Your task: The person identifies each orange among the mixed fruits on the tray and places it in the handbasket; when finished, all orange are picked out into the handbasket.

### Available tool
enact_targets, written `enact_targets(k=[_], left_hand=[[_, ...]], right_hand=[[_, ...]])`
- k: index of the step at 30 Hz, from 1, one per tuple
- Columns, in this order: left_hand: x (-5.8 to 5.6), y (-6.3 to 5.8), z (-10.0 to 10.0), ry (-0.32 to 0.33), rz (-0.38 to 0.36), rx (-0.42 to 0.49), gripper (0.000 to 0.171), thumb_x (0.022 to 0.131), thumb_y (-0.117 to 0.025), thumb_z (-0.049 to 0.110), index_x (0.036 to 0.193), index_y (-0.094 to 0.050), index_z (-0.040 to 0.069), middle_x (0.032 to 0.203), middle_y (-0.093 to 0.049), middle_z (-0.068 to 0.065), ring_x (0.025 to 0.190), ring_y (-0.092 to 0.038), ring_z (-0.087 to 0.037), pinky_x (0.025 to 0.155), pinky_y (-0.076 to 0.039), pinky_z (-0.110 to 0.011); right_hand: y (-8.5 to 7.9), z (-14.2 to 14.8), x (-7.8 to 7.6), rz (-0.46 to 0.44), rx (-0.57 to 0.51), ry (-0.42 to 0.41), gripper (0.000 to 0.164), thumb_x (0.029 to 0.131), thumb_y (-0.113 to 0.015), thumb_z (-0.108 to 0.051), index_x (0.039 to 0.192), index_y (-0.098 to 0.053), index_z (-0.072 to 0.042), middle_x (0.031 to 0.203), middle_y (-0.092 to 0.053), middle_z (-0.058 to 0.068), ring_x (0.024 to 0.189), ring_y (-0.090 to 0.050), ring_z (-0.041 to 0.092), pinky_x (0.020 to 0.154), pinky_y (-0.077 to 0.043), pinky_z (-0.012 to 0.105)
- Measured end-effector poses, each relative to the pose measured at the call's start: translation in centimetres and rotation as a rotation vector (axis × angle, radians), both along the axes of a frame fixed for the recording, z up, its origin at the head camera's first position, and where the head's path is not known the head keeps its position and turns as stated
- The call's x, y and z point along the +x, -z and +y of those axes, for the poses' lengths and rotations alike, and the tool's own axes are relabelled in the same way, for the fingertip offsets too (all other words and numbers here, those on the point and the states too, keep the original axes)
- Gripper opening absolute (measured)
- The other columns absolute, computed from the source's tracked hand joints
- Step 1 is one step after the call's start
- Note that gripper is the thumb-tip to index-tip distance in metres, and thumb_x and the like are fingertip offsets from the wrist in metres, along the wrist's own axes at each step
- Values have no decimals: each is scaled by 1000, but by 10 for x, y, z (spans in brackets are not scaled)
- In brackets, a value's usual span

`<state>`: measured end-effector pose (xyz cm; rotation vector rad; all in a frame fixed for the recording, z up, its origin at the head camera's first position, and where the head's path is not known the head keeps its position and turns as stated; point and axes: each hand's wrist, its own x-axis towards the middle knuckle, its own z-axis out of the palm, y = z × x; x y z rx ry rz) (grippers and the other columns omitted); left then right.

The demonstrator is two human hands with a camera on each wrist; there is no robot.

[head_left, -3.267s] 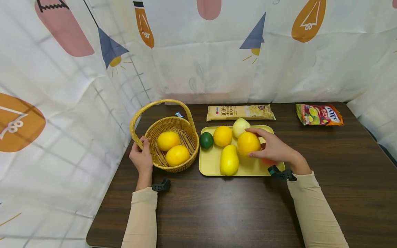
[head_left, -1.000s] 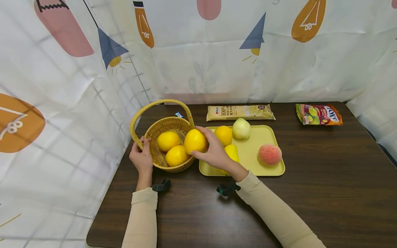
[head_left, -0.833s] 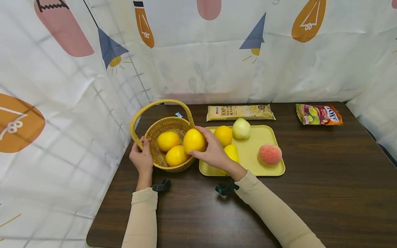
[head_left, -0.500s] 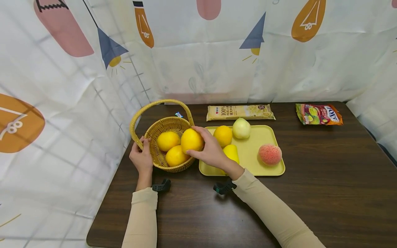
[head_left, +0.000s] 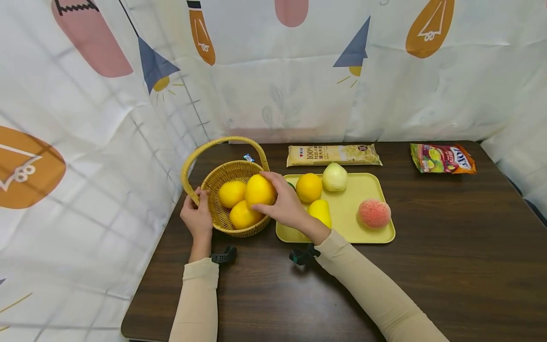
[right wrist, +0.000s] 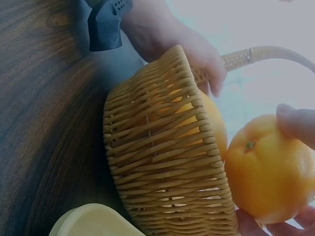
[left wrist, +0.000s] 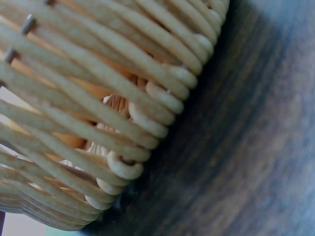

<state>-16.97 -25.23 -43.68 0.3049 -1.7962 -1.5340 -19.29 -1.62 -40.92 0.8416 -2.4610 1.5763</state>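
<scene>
My left hand (head_left: pixel 198 218) grips the wicker basket (head_left: pixel 216 219) at its left side, by the foot of the arched handle. Two yellow-orange fruits (head_left: pixel 232 194) lie inside the basket. My right hand (head_left: pixel 287 205) holds an orange (head_left: pixel 259 191) over the basket's right side, thumb and fingers on opposite sides of it. In the right wrist view that orange (right wrist: pixel 270 169) shows its stem mark and sits right at the basket rim. The left wrist view has only the woven wall (left wrist: pixel 123 88) close up, with the left hand out of that frame.
Right of the basket, a yellow tray (head_left: pixel 348 223) bears another orange (head_left: pixel 309 187), a pale green fruit (head_left: pixel 334 177), a long yellow fruit (head_left: pixel 320 212), a peach (head_left: pixel 374 213) and a mostly hidden green fruit. Behind lie a noodle packet (head_left: pixel 334 155), a candy bag (head_left: pixel 442 158) and a small wrapped sweet (head_left: pixel 249 157).
My right hand has lifted the orange from the tray and carried it left to above the basket, edging further in. The left hand has stayed at the basket.
</scene>
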Motion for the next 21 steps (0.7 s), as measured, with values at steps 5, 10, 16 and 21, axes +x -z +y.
enact_targets(k=[5,10,16,21], left_hand=[[0,0,0,5,9,-6,32,96,-62,16,108,-67,-14,102,-68,-30,118,-58,-32,93,-47,-22],[1,0,1,0,-5,4,35,96,-63,18,113,-66,-13,102,-68,-30,109,-61,-28,87,-48,-18],[0,0,0,17,-7,17,35,95,-63,18,112,-67,-13,104,-68,-31,116,-59,-29,95,-47,-24],[-1,2,-1,21,-9,27,35,95,-63,16,115,-66,-12,102,-68,-30,109,-62,-28,94,-48,-24]], right_hand=[[2,-1,-2,-24,-72,4,71,81,-81,-25,142,-47,-11,142,-44,5,117,-52,20,88,-53,39],[3,1,-2,-55,-152,-22,65,83,-79,-13,140,-49,-5,139,-46,10,111,-54,29,82,-56,43],[4,5,-1,-86,-159,-40,61,84,-77,-11,139,-50,-6,139,-46,12,115,-53,39,85,-55,46],[8,13,0,-119,-168,-46,58,86,-75,-14,139,-50,-11,140,-45,14,118,-53,41,88,-53,47]])
